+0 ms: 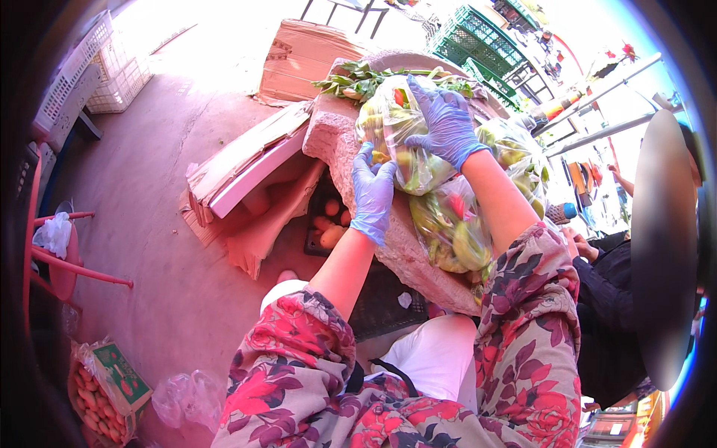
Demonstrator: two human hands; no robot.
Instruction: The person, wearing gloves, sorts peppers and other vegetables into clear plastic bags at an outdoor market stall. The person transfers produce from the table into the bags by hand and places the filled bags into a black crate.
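Observation:
A clear plastic bag of mixed green and red vegetables [397, 129] rests on a rough stone-like ledge [414, 274] between my gloved hands. My left hand [372, 187], in a thin blue glove, is at the bag's lower left edge with its fingertips near the plastic; a firm hold cannot be made out. My right hand [445, 120], gloved likewise, lies against the bag's right side with the fingers spread. Just below is another filled bag [454, 229], and more bagged vegetables [507, 145] lie to the right, behind my right forearm. Leafy greens [361, 81] lie along the far edge.
Cardboard pieces [252, 162] lean at the ledge's left, near a black crate with round produce [333, 229]. A cardboard box [302, 59] stands beyond. Green crates [476, 42] are stacked at the back. A person in dark clothes [610, 285] is close at right. A red stool [73, 257] stands left.

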